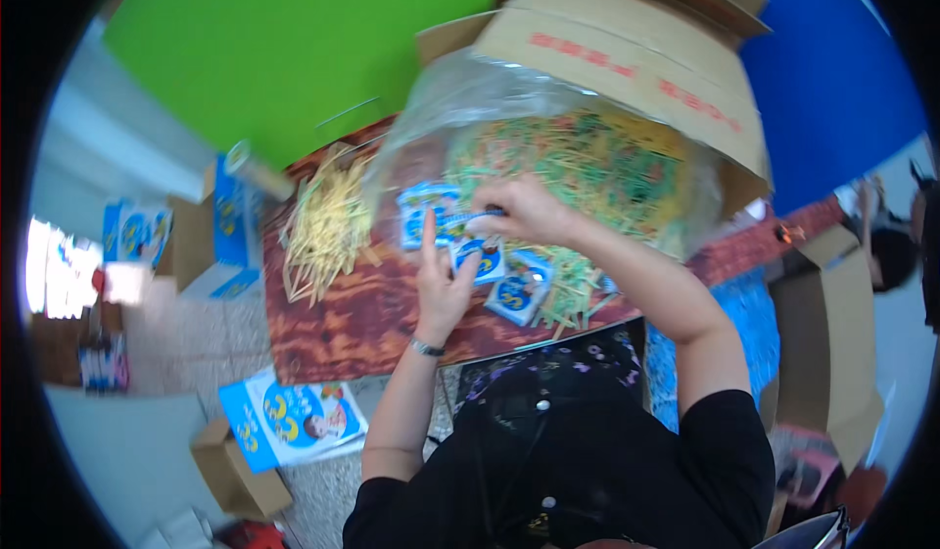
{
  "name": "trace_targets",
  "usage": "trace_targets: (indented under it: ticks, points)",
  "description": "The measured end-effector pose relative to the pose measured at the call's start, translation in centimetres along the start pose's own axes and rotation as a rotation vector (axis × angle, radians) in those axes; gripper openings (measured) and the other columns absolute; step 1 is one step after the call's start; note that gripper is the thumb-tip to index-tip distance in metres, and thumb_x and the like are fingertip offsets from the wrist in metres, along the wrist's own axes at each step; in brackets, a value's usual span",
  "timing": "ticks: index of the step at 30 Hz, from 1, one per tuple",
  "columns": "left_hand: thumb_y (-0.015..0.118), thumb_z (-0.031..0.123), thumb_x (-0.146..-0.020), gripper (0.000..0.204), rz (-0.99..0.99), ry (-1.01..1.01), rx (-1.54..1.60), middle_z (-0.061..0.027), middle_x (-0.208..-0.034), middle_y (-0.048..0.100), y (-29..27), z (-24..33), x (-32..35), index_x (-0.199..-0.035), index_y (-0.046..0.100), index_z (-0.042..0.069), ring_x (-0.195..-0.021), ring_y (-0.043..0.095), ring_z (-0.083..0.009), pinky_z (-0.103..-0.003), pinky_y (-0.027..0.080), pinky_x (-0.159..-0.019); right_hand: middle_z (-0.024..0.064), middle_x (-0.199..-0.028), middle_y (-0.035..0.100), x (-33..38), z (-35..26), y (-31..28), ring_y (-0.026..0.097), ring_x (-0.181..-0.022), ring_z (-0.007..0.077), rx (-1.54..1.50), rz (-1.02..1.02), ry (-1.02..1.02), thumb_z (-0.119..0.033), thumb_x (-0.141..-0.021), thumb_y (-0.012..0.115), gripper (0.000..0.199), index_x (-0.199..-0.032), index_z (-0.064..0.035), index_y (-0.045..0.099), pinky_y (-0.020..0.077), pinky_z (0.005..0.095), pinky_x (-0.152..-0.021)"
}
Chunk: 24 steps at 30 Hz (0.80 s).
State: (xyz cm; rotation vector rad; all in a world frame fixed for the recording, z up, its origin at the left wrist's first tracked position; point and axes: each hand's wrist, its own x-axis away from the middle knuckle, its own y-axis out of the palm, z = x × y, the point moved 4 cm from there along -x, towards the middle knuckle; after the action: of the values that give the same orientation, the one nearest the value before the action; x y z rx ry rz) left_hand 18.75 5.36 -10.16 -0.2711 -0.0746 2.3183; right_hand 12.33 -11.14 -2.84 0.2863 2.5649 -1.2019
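My left hand (446,294) is at the near side of a small blue-and-white box (480,263). Its thumb lies over the box and its index finger stretches upward along the left side, so the box appears gripped there. Just above it, my right hand (524,211) is closed, fingers pressed together around something small with a dark blue edge and a white part, too blurred to name. Another blue-and-white box (423,201) lies behind my left fingertips. A similar box (519,289) rests to the right, against loose thin sticks.
A large carton (617,45) lies tipped behind, its clear plastic liner (421,108) spilling green and yellow sticks (587,167). Yellow sticks (328,221) are heaped left on the reddish patterned tabletop (328,338). Blue-and-white cartons (294,417) stand lower left; an open carton (827,334) is right.
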Motion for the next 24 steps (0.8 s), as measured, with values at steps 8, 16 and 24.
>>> trace_targets:
  ticks: [8,16,24]
  points:
    - [0.077,0.009,-0.078,0.017,-0.201,0.090,-0.213,0.0006,-0.067,0.060,5.2,-0.5,-0.7,-0.076,0.063,0.000,-0.062,0.050,-0.0041,-0.021,0.040,-0.056,0.0125,-0.085,0.063,8.6,0.0,-2.6,0.063,-0.079,0.0319,0.004,0.117,0.078,-0.007,-0.082,0.066,0.017,-0.099,-0.0042,0.065,0.0509,0.0398,-0.069]
    - [0.079,0.012,-0.076,0.028,-0.218,0.002,-0.138,0.0013,-0.065,0.054,7.2,-0.7,0.0,-0.070,0.053,0.004,-0.060,0.047,-0.0057,-0.023,0.038,-0.053,0.0133,-0.095,0.067,14.5,8.5,-11.8,0.066,-0.084,0.0261,0.309,0.011,0.733,-0.022,-0.094,0.056,0.024,-0.112,-0.0067,0.059,0.0515,0.0357,-0.073]
    - [0.079,0.014,-0.076,0.022,-0.276,0.026,-0.147,-0.0008,-0.067,0.060,8.2,-1.9,0.6,-0.075,0.060,0.003,-0.062,0.053,-0.0076,-0.025,0.043,-0.056,0.0167,-0.101,0.069,19.0,9.8,-12.1,0.069,-0.086,0.0307,1.080,-0.518,0.633,-0.012,-0.081,0.058,0.029,-0.109,-0.0048,0.062,0.0563,0.0412,-0.070]
